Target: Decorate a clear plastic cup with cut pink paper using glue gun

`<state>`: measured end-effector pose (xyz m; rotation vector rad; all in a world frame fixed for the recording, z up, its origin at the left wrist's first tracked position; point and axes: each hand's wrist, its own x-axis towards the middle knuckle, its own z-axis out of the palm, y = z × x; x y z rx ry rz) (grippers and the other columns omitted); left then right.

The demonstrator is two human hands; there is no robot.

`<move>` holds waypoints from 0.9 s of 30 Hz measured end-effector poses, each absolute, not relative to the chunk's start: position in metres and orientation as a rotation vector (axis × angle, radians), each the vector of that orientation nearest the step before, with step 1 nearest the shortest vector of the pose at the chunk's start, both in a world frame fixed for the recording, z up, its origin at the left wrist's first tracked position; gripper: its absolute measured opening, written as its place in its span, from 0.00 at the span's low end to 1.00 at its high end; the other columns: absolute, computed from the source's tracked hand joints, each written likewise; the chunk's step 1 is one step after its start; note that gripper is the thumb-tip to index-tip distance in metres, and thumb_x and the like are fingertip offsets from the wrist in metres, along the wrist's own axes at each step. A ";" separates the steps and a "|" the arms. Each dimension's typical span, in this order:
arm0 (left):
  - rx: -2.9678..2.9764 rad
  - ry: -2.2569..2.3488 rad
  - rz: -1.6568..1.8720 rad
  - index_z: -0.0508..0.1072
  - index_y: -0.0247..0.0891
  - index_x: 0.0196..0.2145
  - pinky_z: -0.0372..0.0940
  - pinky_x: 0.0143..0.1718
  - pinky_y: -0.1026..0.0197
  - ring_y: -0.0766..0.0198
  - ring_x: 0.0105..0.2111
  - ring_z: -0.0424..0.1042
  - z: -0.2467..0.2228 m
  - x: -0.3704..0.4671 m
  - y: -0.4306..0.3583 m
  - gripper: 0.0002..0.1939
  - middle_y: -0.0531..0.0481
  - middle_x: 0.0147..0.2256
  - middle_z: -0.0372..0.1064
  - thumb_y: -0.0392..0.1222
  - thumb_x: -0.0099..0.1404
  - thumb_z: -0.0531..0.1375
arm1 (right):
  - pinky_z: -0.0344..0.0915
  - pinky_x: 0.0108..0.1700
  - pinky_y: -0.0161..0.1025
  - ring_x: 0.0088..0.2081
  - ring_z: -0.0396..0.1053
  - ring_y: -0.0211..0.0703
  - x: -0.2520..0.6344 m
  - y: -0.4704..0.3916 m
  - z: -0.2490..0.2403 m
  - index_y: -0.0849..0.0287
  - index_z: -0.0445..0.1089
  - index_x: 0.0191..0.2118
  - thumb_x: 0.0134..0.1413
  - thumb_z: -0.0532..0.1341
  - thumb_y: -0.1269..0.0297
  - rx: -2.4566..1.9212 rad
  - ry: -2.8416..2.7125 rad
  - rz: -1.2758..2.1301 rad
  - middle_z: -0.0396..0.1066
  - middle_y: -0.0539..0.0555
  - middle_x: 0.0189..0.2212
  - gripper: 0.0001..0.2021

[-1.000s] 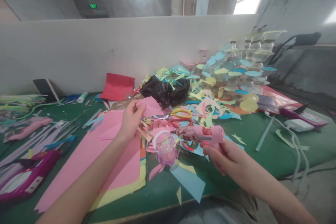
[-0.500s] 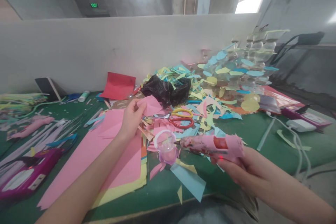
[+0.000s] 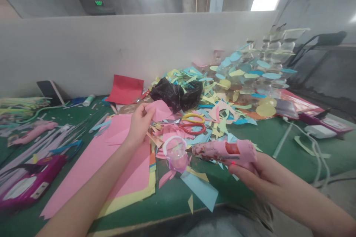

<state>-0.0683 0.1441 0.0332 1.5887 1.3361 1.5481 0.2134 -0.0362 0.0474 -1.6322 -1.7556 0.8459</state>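
Observation:
My right hand (image 3: 251,174) is wrapped round a pink hot glue gun (image 3: 222,152), its nozzle pointing left and a small red light glowing underneath. Just left of the nozzle stands a clear plastic cup-like piece (image 3: 177,152) with a white rim and a pink base. My left hand (image 3: 141,122) pinches a small piece of pink paper (image 3: 160,110) above a stack of pink sheets (image 3: 130,174). Between the hands and a little farther back lie scissors (image 3: 193,124) with one yellow and one red handle.
Paper scraps (image 3: 201,189) surround the work spot. Behind are a black plastic bag (image 3: 172,94) and a red sheet (image 3: 126,89). Clear stacked pieces with paper discs (image 3: 263,64) rise at the back right. A second pink glue gun (image 3: 36,133) and a purple box (image 3: 36,181) lie left.
The glue gun's nozzle has drawn slightly right, away from the clear plastic piece. My left hand keeps its pinch on the pink paper almost unmoved.

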 end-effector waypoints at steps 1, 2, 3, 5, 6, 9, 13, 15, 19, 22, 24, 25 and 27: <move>1.583 1.329 1.547 0.71 0.39 0.33 0.59 0.29 0.64 0.66 0.27 0.62 0.033 -0.068 0.144 0.09 0.55 0.27 0.65 0.46 0.58 0.61 | 0.60 0.23 0.34 0.24 0.59 0.39 0.214 -0.036 0.046 0.55 0.66 0.26 0.58 0.58 0.43 -1.648 -1.750 0.840 0.65 0.49 0.22 0.20; 1.578 1.323 1.547 0.71 0.39 0.33 0.59 0.30 0.64 0.66 0.27 0.62 0.033 -0.068 0.144 0.09 0.55 0.28 0.65 0.46 0.58 0.61 | 0.60 0.23 0.33 0.24 0.59 0.39 0.214 -0.036 0.045 0.55 0.66 0.26 0.57 0.58 0.43 -1.660 -1.747 0.835 0.64 0.49 0.22 0.21; 1.574 1.319 1.548 0.71 0.39 0.34 0.59 0.30 0.64 0.66 0.27 0.63 0.033 -0.068 0.144 0.09 0.55 0.28 0.65 0.46 0.58 0.62 | 0.59 0.23 0.33 0.23 0.58 0.38 0.214 -0.036 0.044 0.56 0.65 0.25 0.57 0.58 0.42 -1.670 -1.744 0.829 0.64 0.49 0.22 0.22; 1.573 1.322 1.551 0.71 0.39 0.33 0.59 0.30 0.64 0.66 0.27 0.63 0.033 -0.068 0.144 0.09 0.56 0.28 0.65 0.47 0.57 0.62 | 0.57 0.22 0.33 0.23 0.57 0.38 0.215 -0.036 0.042 0.56 0.63 0.24 0.56 0.58 0.41 -1.684 -1.739 0.816 0.63 0.49 0.22 0.23; 1.574 1.326 1.552 0.71 0.39 0.33 0.59 0.30 0.64 0.66 0.27 0.63 0.033 -0.068 0.144 0.09 0.55 0.28 0.65 0.47 0.57 0.62 | 0.56 0.21 0.33 0.23 0.56 0.38 0.215 -0.036 0.041 0.55 0.63 0.23 0.56 0.58 0.41 -1.689 -1.734 0.811 0.62 0.49 0.21 0.23; 1.574 1.328 1.552 0.71 0.40 0.33 0.59 0.29 0.64 0.66 0.27 0.63 0.033 -0.069 0.145 0.09 0.55 0.28 0.65 0.47 0.57 0.62 | 0.56 0.21 0.33 0.22 0.55 0.37 0.214 -0.036 0.042 0.55 0.63 0.23 0.56 0.59 0.41 -1.680 -1.719 0.808 0.61 0.48 0.20 0.22; 1.582 1.337 1.557 0.72 0.40 0.33 0.59 0.29 0.64 0.65 0.27 0.63 0.034 -0.069 0.144 0.09 0.55 0.27 0.66 0.47 0.57 0.62 | 0.59 0.22 0.33 0.22 0.59 0.39 0.214 -0.036 0.047 0.55 0.67 0.24 0.56 0.60 0.43 -1.618 -1.739 0.837 0.65 0.50 0.21 0.20; 1.588 1.343 1.558 0.72 0.40 0.33 0.59 0.29 0.64 0.65 0.27 0.63 0.034 -0.069 0.144 0.09 0.55 0.27 0.65 0.47 0.57 0.62 | 0.64 0.25 0.34 0.25 0.64 0.41 0.215 -0.037 0.049 0.55 0.70 0.28 0.57 0.59 0.45 -1.589 -1.760 0.865 0.69 0.51 0.24 0.18; 1.591 1.344 1.556 0.71 0.40 0.32 0.59 0.30 0.64 0.65 0.27 0.63 0.036 -0.068 0.143 0.09 0.56 0.27 0.65 0.46 0.57 0.61 | 0.70 0.35 0.37 0.33 0.70 0.46 0.215 -0.039 0.054 0.54 0.75 0.36 0.58 0.59 0.47 -1.520 -1.796 0.933 0.74 0.53 0.30 0.16; 1.604 1.341 1.563 0.71 0.40 0.33 0.59 0.30 0.64 0.65 0.27 0.63 0.036 -0.068 0.142 0.08 0.56 0.26 0.64 0.46 0.57 0.61 | 0.69 0.31 0.35 0.30 0.69 0.45 0.212 -0.042 0.058 0.54 0.75 0.35 0.59 0.58 0.46 -1.514 -1.795 0.976 0.73 0.53 0.28 0.18; 1.612 1.344 1.567 0.72 0.40 0.33 0.58 0.30 0.64 0.65 0.27 0.62 0.036 -0.068 0.143 0.08 0.56 0.27 0.64 0.45 0.58 0.61 | 0.66 0.26 0.34 0.26 0.67 0.43 0.208 -0.042 0.061 0.54 0.75 0.35 0.58 0.58 0.46 -1.526 -1.790 0.989 0.71 0.51 0.25 0.17; 1.615 1.346 1.567 0.72 0.40 0.33 0.58 0.30 0.64 0.65 0.27 0.62 0.036 -0.068 0.143 0.08 0.56 0.27 0.64 0.45 0.58 0.61 | 0.66 0.26 0.34 0.26 0.66 0.42 0.205 -0.042 0.063 0.54 0.75 0.36 0.58 0.59 0.47 -1.523 -1.792 0.995 0.71 0.51 0.25 0.17; 1.617 1.350 1.564 0.72 0.40 0.33 0.57 0.29 0.64 0.65 0.27 0.61 0.035 -0.068 0.143 0.08 0.56 0.26 0.63 0.46 0.58 0.61 | 0.67 0.30 0.34 0.28 0.68 0.43 0.199 -0.039 0.066 0.53 0.75 0.40 0.60 0.58 0.48 -1.462 -1.834 1.033 0.73 0.51 0.27 0.16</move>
